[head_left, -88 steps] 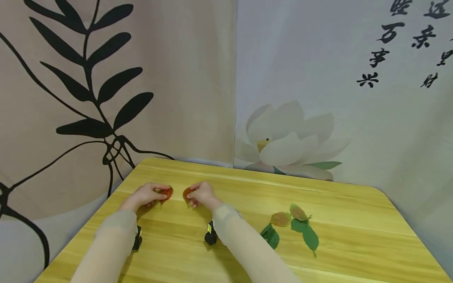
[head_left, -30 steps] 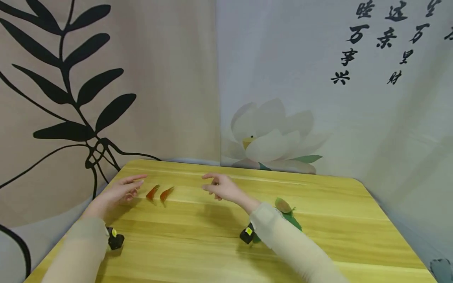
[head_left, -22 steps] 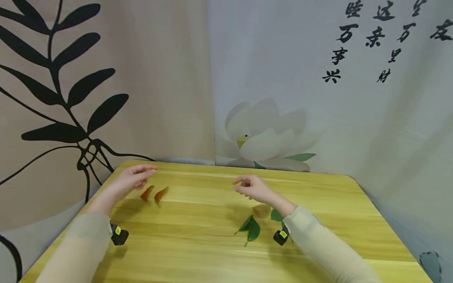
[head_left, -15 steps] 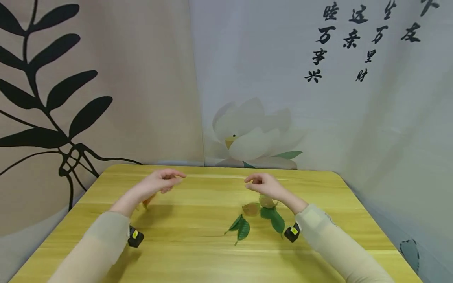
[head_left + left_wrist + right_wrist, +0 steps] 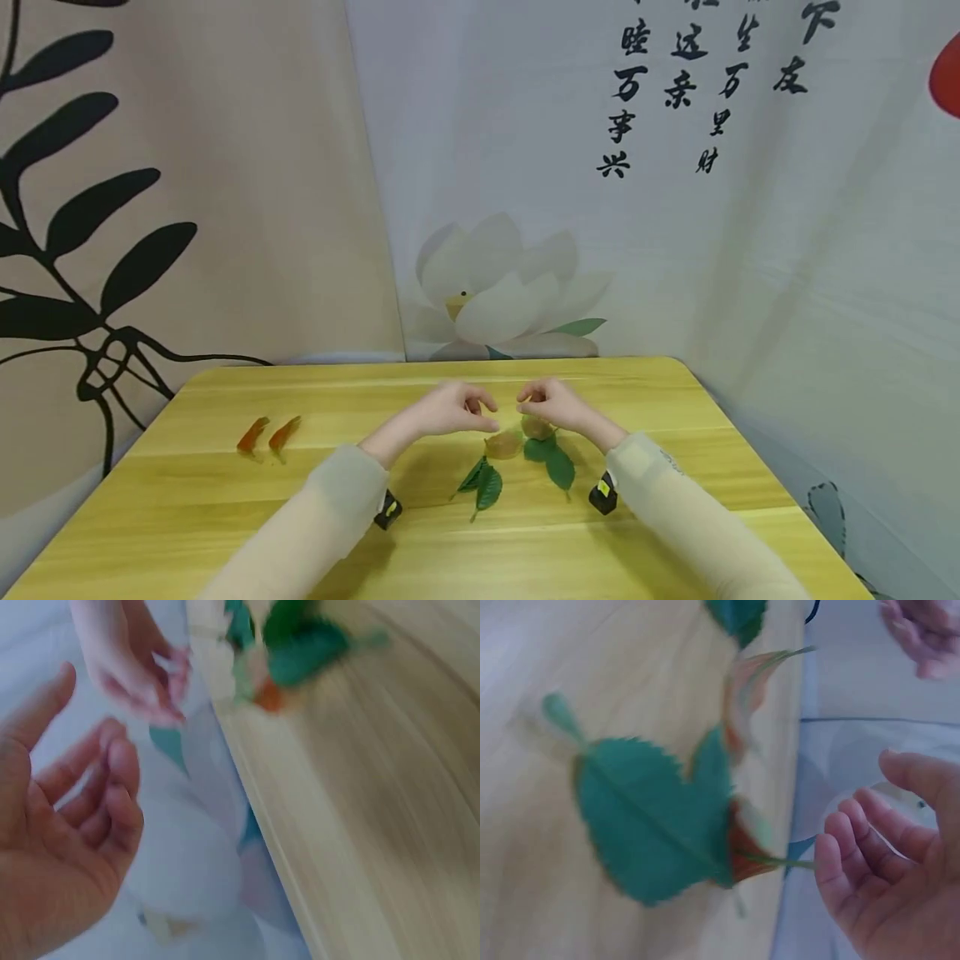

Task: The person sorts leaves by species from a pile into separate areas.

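Note:
My left hand point(image 5: 450, 408) hovers at the middle of the table, fingers loosely bent and nothing between them. Just to its right my right hand point(image 5: 558, 404) hangs in the same way, also holding nothing. Below the hands lies a cluster of leaves: an orange-brown leaf point(image 5: 504, 445), a second one point(image 5: 536, 428) partly behind the right fingers, and several green leaves point(image 5: 489, 487). In the right wrist view a serrated green leaf point(image 5: 645, 817) lies against a curled brown leaf point(image 5: 748, 855), whose stem points at the right fingertips. Two red-orange leaves point(image 5: 252, 436) point(image 5: 284, 435) lie side by side at the left.
The yellow wood-grain table point(image 5: 225, 517) ends at a rounded far edge, close to a fabric backdrop point(image 5: 270, 208) printed with a plant, a lotus and black characters. Black wrist cameras point(image 5: 387, 510) point(image 5: 603, 494) sit at both sleeves.
Both hands held red-orange leaves at first; these now lie at the left, released. The right hand, then the left, moved right to the other leaves. The head view turned right.

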Action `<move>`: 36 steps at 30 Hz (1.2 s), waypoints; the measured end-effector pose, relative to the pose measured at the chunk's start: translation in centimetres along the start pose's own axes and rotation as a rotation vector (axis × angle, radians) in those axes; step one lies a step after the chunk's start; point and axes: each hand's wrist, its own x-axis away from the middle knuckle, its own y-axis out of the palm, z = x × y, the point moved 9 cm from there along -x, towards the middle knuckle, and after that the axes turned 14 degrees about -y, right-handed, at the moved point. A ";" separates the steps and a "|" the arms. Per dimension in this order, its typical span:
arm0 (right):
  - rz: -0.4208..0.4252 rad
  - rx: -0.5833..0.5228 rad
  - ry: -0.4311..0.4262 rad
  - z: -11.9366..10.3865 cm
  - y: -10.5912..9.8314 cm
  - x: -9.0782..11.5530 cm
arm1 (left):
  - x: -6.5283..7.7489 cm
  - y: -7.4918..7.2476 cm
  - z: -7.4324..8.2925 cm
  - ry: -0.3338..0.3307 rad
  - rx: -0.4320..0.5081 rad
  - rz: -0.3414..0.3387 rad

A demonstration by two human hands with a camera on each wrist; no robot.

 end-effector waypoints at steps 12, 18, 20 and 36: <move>0.070 0.101 0.073 3.0 1.0 0.0 | -2.0 5.9 3.6 -0.086 -0.503 0.193; 0.041 0.068 0.110 3.9 1.3 0.3 | -3.0 6.9 1.4 -0.119 -0.401 0.182; 0.029 0.051 0.111 4.2 1.4 0.5 | -3.2 7.0 0.7 -0.115 -0.358 0.176; -0.001 0.091 0.096 5.0 1.6 0.5 | -3.7 6.9 -1.9 -0.145 -0.281 0.138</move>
